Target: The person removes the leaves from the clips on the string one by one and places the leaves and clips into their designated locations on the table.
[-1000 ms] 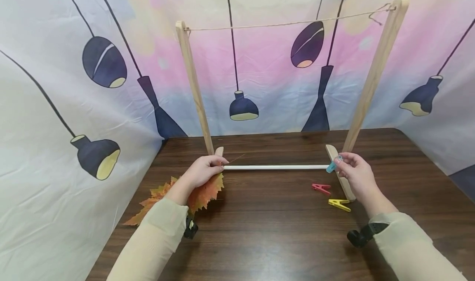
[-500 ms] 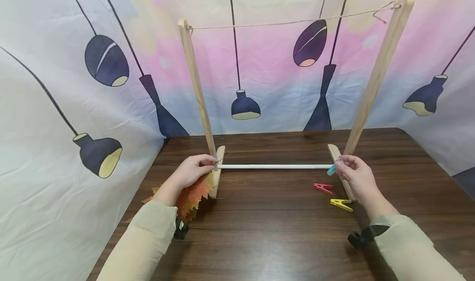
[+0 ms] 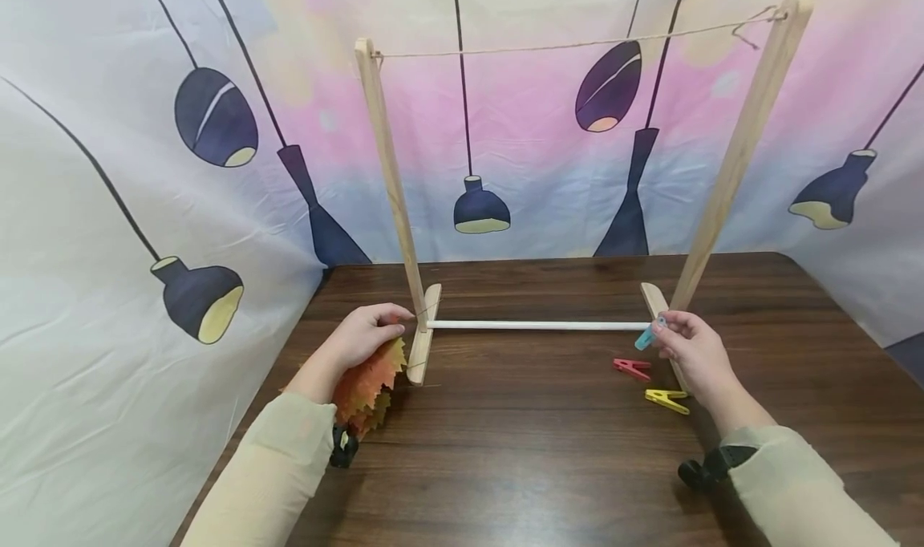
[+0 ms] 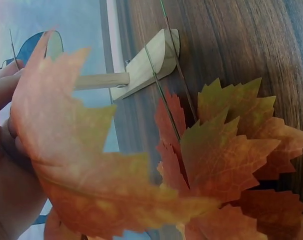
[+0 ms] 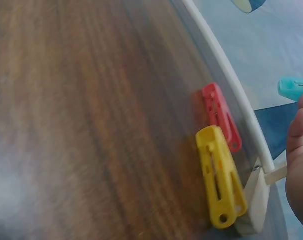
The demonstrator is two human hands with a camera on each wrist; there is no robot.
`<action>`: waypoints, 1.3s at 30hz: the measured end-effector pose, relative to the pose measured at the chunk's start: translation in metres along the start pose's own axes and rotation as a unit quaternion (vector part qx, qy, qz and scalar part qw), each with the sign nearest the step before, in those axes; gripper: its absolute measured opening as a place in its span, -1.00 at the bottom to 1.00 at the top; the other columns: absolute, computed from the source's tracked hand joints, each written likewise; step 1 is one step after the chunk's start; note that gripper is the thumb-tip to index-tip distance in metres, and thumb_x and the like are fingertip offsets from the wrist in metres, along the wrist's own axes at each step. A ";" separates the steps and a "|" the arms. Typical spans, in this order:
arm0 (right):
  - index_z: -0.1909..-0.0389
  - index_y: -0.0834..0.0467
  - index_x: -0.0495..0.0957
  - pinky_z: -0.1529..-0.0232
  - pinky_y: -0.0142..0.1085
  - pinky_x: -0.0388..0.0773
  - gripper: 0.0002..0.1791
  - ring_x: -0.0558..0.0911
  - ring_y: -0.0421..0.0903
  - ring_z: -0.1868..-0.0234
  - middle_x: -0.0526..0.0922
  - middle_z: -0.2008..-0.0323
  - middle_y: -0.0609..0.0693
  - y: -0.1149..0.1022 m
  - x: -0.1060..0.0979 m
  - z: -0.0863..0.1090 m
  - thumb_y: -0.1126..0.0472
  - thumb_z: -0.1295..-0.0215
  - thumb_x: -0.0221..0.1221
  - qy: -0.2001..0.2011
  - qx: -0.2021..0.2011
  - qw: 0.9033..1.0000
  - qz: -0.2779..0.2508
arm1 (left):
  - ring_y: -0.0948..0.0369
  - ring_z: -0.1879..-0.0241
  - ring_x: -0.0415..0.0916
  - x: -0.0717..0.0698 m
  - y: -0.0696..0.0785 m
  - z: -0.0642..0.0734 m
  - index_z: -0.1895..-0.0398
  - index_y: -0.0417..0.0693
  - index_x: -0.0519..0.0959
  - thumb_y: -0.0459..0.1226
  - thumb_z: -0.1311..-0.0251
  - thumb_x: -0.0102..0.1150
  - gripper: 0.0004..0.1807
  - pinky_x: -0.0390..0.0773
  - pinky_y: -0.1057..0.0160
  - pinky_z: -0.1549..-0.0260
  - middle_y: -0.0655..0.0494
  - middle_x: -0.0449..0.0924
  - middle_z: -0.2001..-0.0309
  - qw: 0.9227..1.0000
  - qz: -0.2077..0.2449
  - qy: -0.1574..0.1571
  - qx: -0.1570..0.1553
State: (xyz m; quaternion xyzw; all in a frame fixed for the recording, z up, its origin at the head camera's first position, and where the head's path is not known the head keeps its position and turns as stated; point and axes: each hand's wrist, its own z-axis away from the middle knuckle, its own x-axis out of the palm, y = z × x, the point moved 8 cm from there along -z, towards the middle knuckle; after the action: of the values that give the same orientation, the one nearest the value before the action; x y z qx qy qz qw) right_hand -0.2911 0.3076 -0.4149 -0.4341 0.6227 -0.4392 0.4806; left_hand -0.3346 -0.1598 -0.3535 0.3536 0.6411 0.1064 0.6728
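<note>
At the left of the head view, my left hand pinches an orange and yellow-green artificial maple leaf by its stem end, the blade hanging below the fingers. More maple leaves with thin stems lie on the table beneath it. On the other side, my right hand holds a light-blue clothespin between thumb and fingers, its tip pointing down and to the left. A red clothespin and a yellow clothespin lie on the table just below that hand.
A wooden rack stands between the hands, with a left post, a right post and a white rod low across. Twine stretches between the post tops. Behind the brown table hangs a lamp-patterned cloth.
My left hand has drawn back left from the rod's end with the leaf, uncovering the rack's left foot. My right hand has dipped slightly, still holding the blue clothespin.
</note>
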 end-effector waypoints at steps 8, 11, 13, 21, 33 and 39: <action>-0.15 0.42 0.20 0.27 -0.46 0.52 -0.40 0.56 -0.32 0.31 0.45 0.25 -0.12 0.013 0.000 0.006 0.05 -0.34 0.11 -0.017 0.010 1.000 0.009 | 0.10 0.21 0.49 0.000 -0.012 0.002 -0.05 -0.04 0.57 -0.31 -0.31 0.05 -0.72 0.47 0.10 0.23 -0.06 0.58 0.10 1.000 0.001 0.001 -0.007; -0.10 0.40 0.22 0.29 -0.45 0.53 -0.44 0.57 -0.32 0.32 0.47 0.26 -0.12 0.016 0.001 0.007 0.07 -0.33 0.13 -0.020 0.015 1.000 -0.004 | 0.04 0.12 0.49 -0.003 -0.019 0.005 -0.05 -0.04 0.57 -0.29 -0.31 0.06 -0.72 0.46 0.03 0.15 -0.09 0.56 0.05 1.000 -0.008 0.004 -0.012; -0.06 0.38 0.23 0.29 -0.44 0.54 -0.49 0.58 -0.30 0.32 0.48 0.28 -0.12 0.018 0.002 0.007 0.10 -0.32 0.15 -0.022 0.017 0.999 -0.017 | 0.00 0.06 0.48 -0.004 -0.024 0.007 -0.05 -0.04 0.57 -0.28 -0.31 0.06 -0.73 0.45 -0.01 0.10 -0.11 0.55 0.02 1.000 -0.016 0.005 -0.014; -0.07 0.34 0.21 0.25 -0.45 0.54 -0.47 0.59 -0.30 0.29 0.49 0.25 -0.10 0.021 0.005 0.007 0.06 -0.32 0.14 -0.031 0.023 0.999 -0.008 | 0.08 0.19 0.48 -0.008 -0.035 0.015 -0.02 -0.03 0.59 -0.31 -0.31 0.05 -0.74 0.45 0.04 0.16 -0.12 0.56 0.04 0.999 -0.011 0.010 -0.028; -0.10 0.38 0.16 0.24 -0.43 0.54 -0.44 0.59 -0.33 0.26 0.48 0.22 -0.05 0.028 0.005 0.010 0.06 -0.34 0.12 -0.043 0.033 0.999 -0.004 | 0.02 0.14 0.49 -0.003 -0.056 0.020 -0.03 -0.12 0.57 -0.33 -0.30 0.05 -0.73 0.45 -0.01 0.15 -0.06 0.57 0.15 0.998 -0.037 0.002 -0.049; -0.08 0.36 0.17 0.24 -0.43 0.55 -0.47 0.59 -0.32 0.26 0.48 0.22 -0.05 0.030 0.006 0.008 0.08 -0.34 0.12 -0.047 0.028 0.998 -0.007 | 0.03 0.15 0.49 -0.001 -0.063 0.025 -0.02 -0.10 0.57 -0.32 -0.30 0.05 -0.74 0.44 -0.05 0.13 -0.06 0.58 0.15 0.998 -0.047 0.003 -0.048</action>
State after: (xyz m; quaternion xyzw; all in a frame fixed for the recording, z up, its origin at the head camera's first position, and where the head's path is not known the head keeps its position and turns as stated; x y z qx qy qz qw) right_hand -0.2873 0.3078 -0.4464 -0.4447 0.5837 -0.4389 0.5185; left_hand -0.3306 -0.2144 -0.3933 0.2899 0.6530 0.1060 0.6916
